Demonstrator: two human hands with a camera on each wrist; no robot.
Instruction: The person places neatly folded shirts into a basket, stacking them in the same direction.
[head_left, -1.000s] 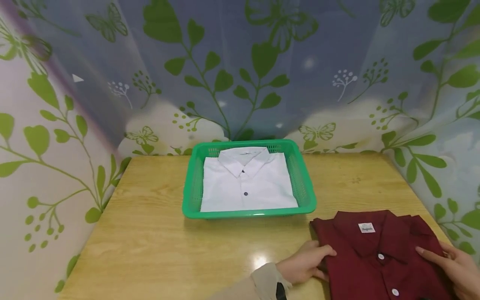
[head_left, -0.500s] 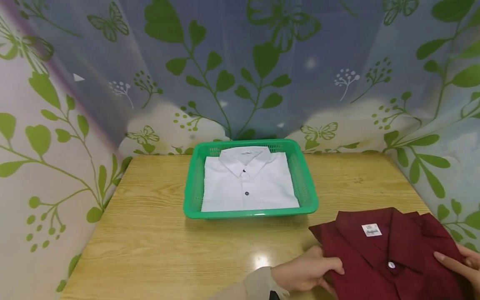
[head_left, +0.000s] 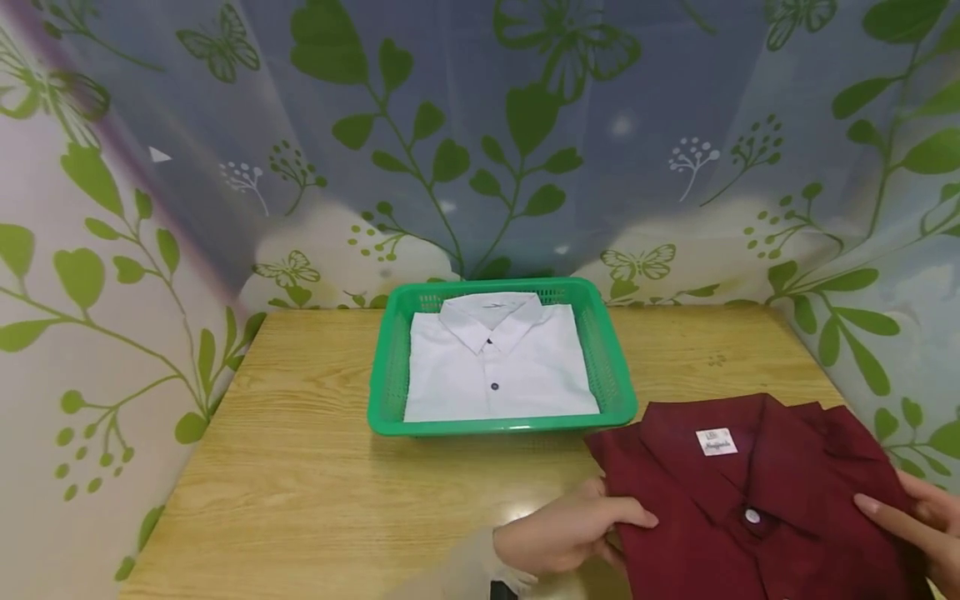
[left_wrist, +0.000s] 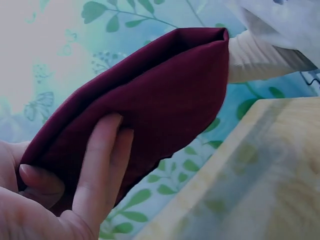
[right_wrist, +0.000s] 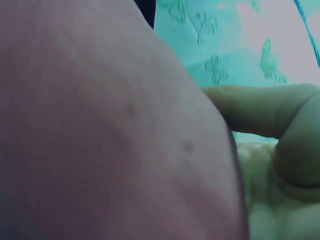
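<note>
A folded maroon shirt (head_left: 697,508) with a white collar label and a white button is at the lower right of the head view. My left hand (head_left: 573,525) grips its left edge, thumb on top and fingers underneath. In the left wrist view, fingers of that hand (left_wrist: 95,175) lie along the maroon cloth (left_wrist: 165,95), whose folded layers hang tilted. On the opposite edge my right hand (head_left: 926,521) holds the shirt, thumb on top; its other fingers are partly hidden. The right wrist view is mostly filled by the hand (right_wrist: 110,125) itself.
A green plastic basket (head_left: 378,367) stands at the back middle of the wooden table (head_left: 300,483), with a folded white shirt (head_left: 442,383) lying in it. A patterned curtain (head_left: 630,167) rises behind the table and along both sides.
Both hands keep hold of the maroon shirt. It first shifts rightward and tilts, then comes back left and a little toward the basket. The basket and white shirt stay put.
</note>
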